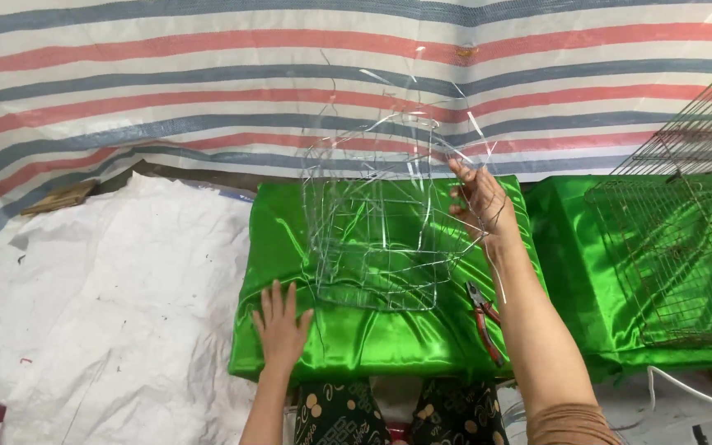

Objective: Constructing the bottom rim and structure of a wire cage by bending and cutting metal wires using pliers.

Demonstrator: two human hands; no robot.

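A partly formed wire mesh cage (pixel 377 222) with loose wire ends sticking up stands on a shiny green cloth-covered block (pixel 348 338). My right hand (pixel 478 198) grips the cage's right side near its upper wires. My left hand (pixel 280 323) lies flat, fingers spread, on the green cloth at the cage's front left corner, holding nothing. Red-handled pliers (pixel 483 311) lie on the cloth beside my right forearm.
A second green-covered block (pixel 570 247) on the right carries flat wire mesh panels (pixel 677 247), with more mesh (pixel 702 124) stacked behind. White sheeting (pixel 109 288) covers the floor at left. A red, white and blue striped tarp (pixel 208 74) hangs behind.
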